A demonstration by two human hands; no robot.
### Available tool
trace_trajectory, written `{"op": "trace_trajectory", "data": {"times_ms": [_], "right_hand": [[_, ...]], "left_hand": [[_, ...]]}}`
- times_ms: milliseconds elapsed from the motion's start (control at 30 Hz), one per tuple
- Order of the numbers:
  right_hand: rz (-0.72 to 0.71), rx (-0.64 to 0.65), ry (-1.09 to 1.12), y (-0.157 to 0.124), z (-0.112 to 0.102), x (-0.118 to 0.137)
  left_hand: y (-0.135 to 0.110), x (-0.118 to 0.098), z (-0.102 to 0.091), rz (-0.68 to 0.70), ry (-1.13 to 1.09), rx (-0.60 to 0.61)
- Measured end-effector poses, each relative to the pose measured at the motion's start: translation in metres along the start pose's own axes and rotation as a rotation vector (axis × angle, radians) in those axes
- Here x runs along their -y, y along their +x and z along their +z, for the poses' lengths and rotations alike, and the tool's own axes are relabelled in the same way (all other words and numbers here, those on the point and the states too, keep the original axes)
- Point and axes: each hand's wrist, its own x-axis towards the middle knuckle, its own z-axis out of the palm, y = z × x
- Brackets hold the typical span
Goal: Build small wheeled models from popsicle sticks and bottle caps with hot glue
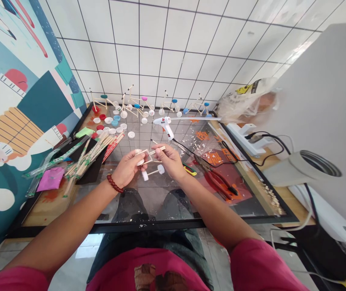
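Observation:
My left hand [128, 166], a beaded bracelet at its wrist, pinches one side of a small frame of pale wooden sticks [149, 156]. A white bottle cap [139, 152] shows beside the left fingertips. The thumb and fingers of my right hand [170, 161] are closed on the frame's other side, around a short stick. Just below, on the glass tabletop, lies a stick with a white cap at each end [153, 173], touched by neither hand clearly. Fingers hide part of the frame's joints.
A white glue gun [164, 126] rests behind my hands. Loose bottle caps [108, 120], bundled sticks [91, 153] and pink paper [51, 178] lie left. Small stick-and-cap models [168, 106] line the back. Right are red-handled pliers [220, 182], a cutter [190, 170] and a power strip [248, 139].

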Motion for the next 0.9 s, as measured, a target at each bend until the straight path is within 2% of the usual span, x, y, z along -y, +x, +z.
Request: {"op": "trace_trajectory", "data": {"times_ms": [433,600,900], "right_hand": [[0.021,-0.017,-0.056,0.001,0.003,-0.001],[0.025,0.025,0.034,-0.001,0.004,0.004],[0.034,0.014,0.138,0.002,0.000,0.002]], "left_hand": [[0.002,0.004,-0.001,-0.001,0.005,-0.002],[0.001,0.000,-0.002,0.016,-0.036,0.013],[-0.002,-0.006,0.000,0.055,-0.038,-0.004]]}}
